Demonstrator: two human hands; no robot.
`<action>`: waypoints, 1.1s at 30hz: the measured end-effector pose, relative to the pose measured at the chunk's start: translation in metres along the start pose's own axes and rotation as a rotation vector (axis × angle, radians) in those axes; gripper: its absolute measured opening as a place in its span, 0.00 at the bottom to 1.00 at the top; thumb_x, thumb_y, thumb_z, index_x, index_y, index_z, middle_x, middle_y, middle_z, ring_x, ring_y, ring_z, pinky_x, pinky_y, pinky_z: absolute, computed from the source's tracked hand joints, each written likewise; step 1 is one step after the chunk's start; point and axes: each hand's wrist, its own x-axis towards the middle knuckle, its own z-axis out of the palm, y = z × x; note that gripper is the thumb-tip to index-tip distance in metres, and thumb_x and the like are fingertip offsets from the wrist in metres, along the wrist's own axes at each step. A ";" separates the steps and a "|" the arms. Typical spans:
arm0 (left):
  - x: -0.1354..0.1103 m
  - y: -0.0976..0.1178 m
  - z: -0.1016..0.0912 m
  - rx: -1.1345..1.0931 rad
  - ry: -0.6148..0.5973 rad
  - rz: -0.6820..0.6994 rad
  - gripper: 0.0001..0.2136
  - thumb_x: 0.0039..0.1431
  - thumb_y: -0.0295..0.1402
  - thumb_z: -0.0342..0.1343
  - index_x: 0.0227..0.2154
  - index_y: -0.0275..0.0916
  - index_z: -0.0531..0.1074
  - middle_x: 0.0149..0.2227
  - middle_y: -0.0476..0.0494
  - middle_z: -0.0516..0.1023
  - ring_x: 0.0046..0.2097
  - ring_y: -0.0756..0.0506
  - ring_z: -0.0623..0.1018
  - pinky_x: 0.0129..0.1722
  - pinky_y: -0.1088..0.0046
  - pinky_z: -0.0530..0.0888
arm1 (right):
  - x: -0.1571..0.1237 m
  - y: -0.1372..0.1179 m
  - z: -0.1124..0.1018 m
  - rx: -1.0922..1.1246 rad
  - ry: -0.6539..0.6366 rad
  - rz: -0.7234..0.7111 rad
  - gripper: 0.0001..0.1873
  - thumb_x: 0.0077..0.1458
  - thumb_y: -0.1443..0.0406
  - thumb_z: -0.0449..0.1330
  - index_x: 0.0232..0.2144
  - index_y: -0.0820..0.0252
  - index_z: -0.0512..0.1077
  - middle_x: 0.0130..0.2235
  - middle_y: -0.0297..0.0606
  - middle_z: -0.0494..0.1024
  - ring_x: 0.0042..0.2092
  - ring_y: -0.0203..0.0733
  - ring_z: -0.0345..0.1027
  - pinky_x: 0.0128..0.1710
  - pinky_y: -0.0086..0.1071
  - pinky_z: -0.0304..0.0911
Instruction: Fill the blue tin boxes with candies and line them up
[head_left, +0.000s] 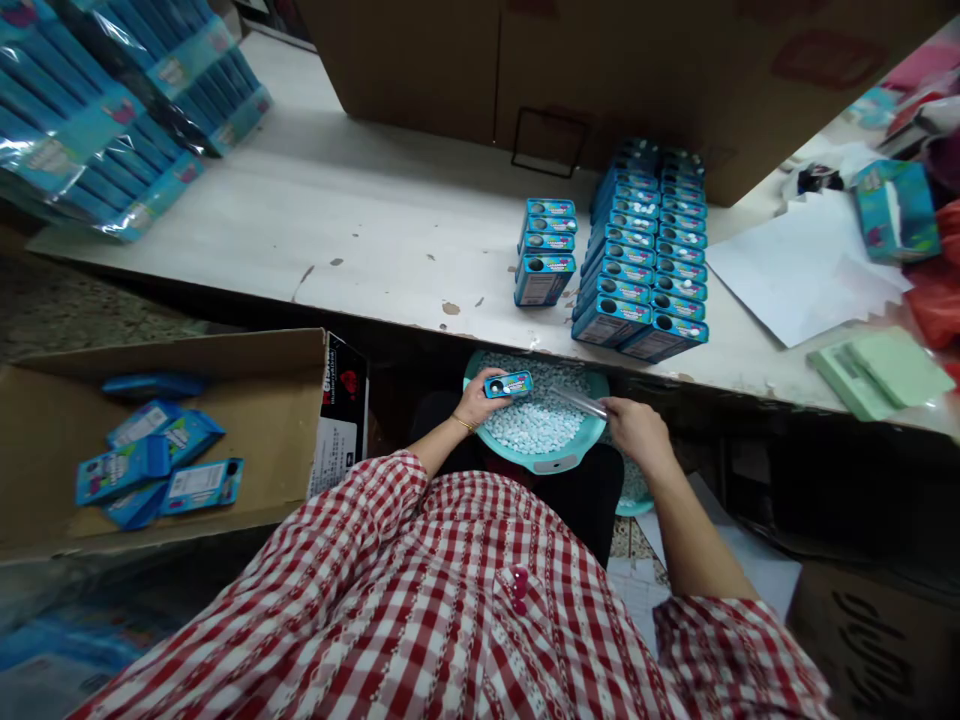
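Over a turquoise basin point(556, 464) full of small white candies point(536, 425), my left hand point(474, 402) grips a small blue candy tin point(508, 384) with its printed top and round dark opening facing up. My right hand point(636, 432) is closed round a clear scoop point(577, 402), whose far end reaches down into the candies. The scoop tip lies to the right of the tin, apart from it. On the bench above stand a short row of similar blue tins point(545, 280) and a larger double row of tins point(649, 285), some with white candies on their tops.
An open cardboard box point(277, 430) at the left holds several blue packs point(124, 470). Wrapped blue bundles point(82, 130) stand on the white bench point(390, 230). A big carton point(427, 70) rises behind. Papers point(810, 260) and green blocks point(881, 370) lie at the right.
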 end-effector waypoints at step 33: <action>0.001 0.021 0.001 0.503 -0.028 0.217 0.17 0.42 0.22 0.57 0.38 0.37 0.69 0.39 0.44 0.72 0.43 0.44 0.73 0.46 0.66 0.69 | -0.007 -0.050 -0.019 0.012 -0.036 -0.147 0.22 0.56 0.65 0.45 0.49 0.41 0.69 0.47 0.30 0.74 0.47 0.43 0.67 0.40 0.32 0.62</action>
